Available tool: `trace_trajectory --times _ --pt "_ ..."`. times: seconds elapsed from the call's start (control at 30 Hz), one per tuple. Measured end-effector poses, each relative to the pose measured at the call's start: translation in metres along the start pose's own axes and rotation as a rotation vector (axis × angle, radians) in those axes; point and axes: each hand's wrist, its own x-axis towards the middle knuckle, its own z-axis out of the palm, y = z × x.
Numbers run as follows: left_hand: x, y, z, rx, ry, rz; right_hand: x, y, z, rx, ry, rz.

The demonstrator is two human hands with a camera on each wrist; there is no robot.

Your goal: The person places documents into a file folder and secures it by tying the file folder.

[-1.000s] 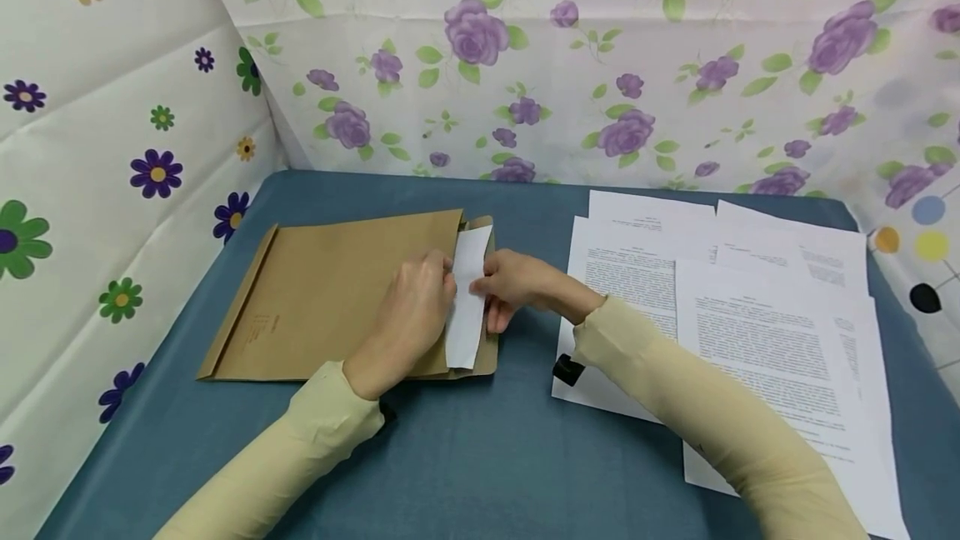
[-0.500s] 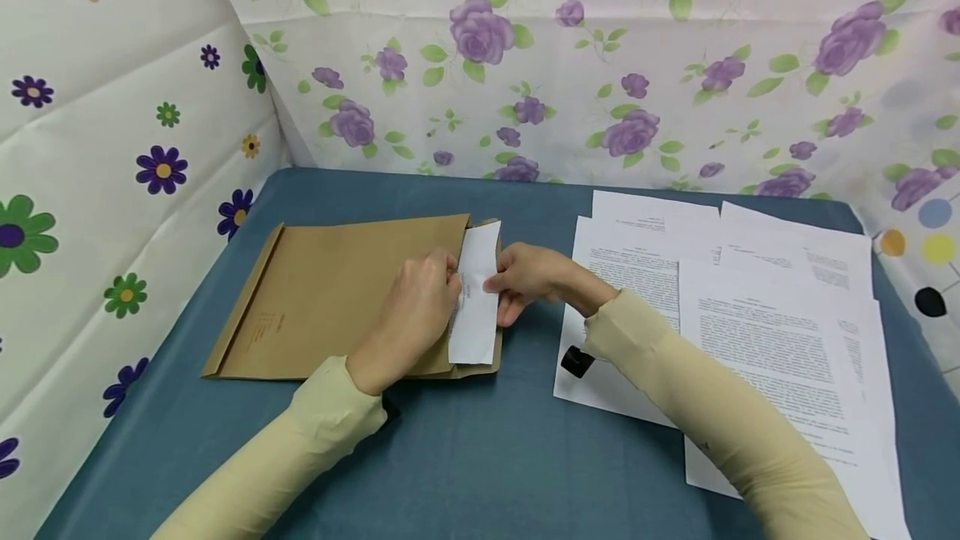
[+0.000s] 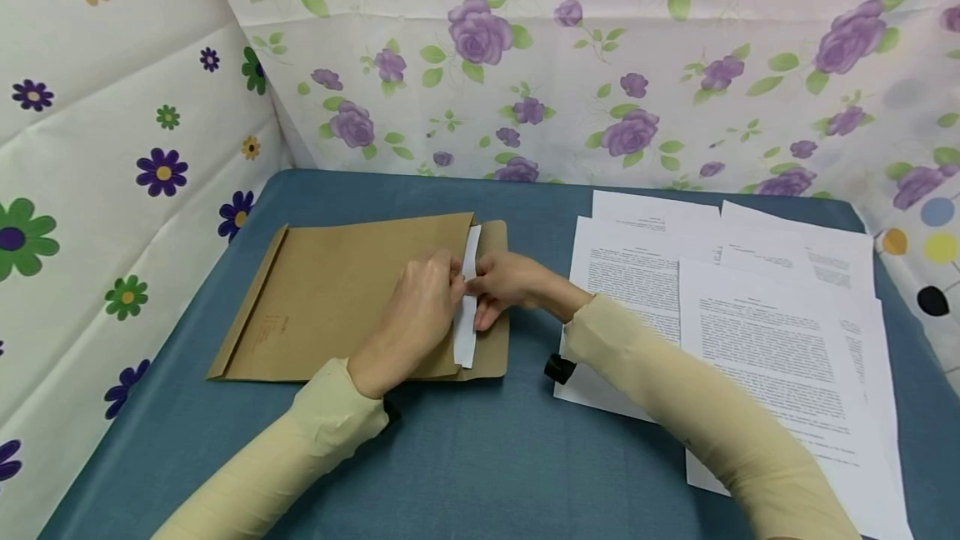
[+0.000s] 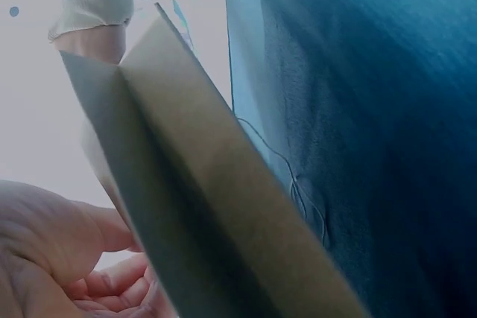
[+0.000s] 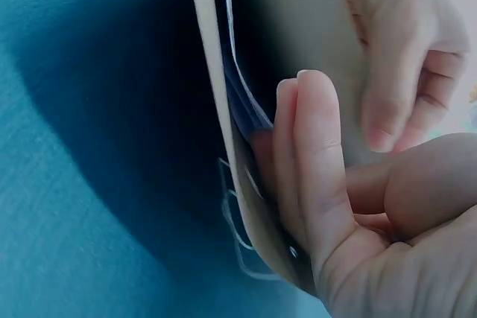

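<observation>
A brown paper envelope (image 3: 337, 282) lies on the left of the table, its opening facing right and its flap (image 3: 492, 350) spread out. My left hand (image 3: 416, 307) pinches the upper layer at the mouth; in the left wrist view the envelope's side (image 4: 209, 147) slants past the thumb. White paper (image 3: 464, 336) shows as a narrow strip in the opening, the remainder hidden inside. At that strip, my right hand (image 3: 513, 283) holds the paper's outer edge between thumb and fingers. Some right fingers (image 5: 317, 132) extend beside the paper in the right wrist view.
Several printed sheets (image 3: 765, 357) overlap on the right of the blue-covered table (image 3: 480, 457), under the right forearm. A thin string (image 4: 287, 165) hangs by the envelope. Floral curtains (image 3: 480, 90) stand behind and to the left. A black wrist camera (image 3: 559, 369) is on the right wrist.
My right hand first drew back slightly, then moved left. The paper has slid farther into the envelope, so its visible strip is much narrower. The left hand keeps its grip.
</observation>
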Motion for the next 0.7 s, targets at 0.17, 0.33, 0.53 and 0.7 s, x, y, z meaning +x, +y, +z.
trace_trajectory --times 0.17,0.33,0.53,0.7 --pt "0.0 0.0 0.0 -0.017 -0.001 0.01 0.007 0.002 0.006 0.043 0.004 -0.01" --pt "0.0 0.0 -0.001 -0.015 -0.007 -0.001 0.009 0.002 0.011 0.066 0.022 -0.007" --pt "-0.001 -0.001 -0.001 -0.015 -0.016 -0.009 0.011 0.006 0.013 0.066 0.036 -0.006" --pt "0.001 -0.003 0.0 -0.006 -0.026 -0.021 0.009 0.011 0.013 -0.013 0.055 -0.055"
